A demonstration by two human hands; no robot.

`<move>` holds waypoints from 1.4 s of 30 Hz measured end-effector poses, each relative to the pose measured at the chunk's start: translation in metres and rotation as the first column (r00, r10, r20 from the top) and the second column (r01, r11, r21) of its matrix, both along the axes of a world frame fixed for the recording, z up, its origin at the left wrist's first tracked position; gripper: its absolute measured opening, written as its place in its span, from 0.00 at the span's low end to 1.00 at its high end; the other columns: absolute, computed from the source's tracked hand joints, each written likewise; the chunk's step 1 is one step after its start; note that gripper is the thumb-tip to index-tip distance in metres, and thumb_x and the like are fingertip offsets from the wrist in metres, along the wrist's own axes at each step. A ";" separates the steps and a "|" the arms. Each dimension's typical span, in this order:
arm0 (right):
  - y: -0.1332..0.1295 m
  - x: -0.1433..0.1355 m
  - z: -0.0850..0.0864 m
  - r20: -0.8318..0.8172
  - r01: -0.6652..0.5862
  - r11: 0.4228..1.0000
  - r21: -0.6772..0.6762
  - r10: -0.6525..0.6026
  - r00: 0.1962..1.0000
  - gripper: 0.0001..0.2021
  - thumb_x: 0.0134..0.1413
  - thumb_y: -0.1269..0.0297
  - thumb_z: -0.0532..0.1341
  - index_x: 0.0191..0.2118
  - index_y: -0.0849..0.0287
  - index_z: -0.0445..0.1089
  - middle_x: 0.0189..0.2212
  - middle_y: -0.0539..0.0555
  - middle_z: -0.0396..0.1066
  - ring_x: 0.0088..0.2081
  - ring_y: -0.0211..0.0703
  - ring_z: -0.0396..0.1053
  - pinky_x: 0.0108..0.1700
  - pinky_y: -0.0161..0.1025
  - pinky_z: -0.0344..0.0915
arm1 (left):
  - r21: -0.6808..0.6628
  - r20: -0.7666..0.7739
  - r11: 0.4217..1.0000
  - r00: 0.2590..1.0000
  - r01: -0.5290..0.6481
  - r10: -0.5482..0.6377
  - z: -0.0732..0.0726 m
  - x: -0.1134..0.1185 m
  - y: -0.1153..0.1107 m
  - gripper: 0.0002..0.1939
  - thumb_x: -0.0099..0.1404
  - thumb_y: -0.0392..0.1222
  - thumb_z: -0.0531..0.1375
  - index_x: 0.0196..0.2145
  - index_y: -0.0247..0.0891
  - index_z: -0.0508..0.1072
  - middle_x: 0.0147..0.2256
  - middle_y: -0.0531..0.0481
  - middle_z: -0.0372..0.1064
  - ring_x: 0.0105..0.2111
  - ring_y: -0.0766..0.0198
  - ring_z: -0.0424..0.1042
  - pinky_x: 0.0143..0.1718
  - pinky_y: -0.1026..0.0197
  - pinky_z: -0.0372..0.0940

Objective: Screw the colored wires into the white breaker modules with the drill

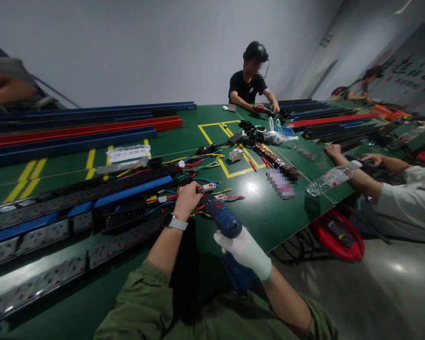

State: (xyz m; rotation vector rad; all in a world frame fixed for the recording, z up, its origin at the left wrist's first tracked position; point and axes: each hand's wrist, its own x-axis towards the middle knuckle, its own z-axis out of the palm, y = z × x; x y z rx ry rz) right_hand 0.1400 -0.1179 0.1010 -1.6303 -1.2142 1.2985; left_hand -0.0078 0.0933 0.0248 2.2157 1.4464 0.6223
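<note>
A green counter (262, 215) bears yellow tape (90, 159). Socket strips (127, 238) lie toward its near edge; long blue and red rails (92, 132) lie nearer the far edge, at left. A clear bottle (335, 178) lies sideways near the right-hand edge.

Right of the drill (224, 218), the table (265, 226) leaves passage (until the bottle (333, 178)), while wires (212, 181) crowd the tip.

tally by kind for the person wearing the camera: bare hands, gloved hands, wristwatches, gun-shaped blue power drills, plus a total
Bare left hand: 1
White-gloved right hand: 1
Dark-faced wristwatch with pale grey strap: 1
Gun-shaped blue power drill: 1
Total: 4
</note>
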 end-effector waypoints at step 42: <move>0.000 -0.001 0.001 -0.014 -0.007 0.999 0.037 0.007 1.000 0.11 0.58 0.57 0.64 0.38 0.61 0.72 0.23 0.49 0.70 0.27 0.38 0.68 0.34 0.35 0.64 | -0.042 0.005 0.999 0.999 -0.031 0.031 0.009 0.002 -0.005 0.07 0.59 0.35 0.62 0.38 0.40 0.75 0.37 0.46 0.78 0.41 0.56 0.75 0.46 0.57 0.65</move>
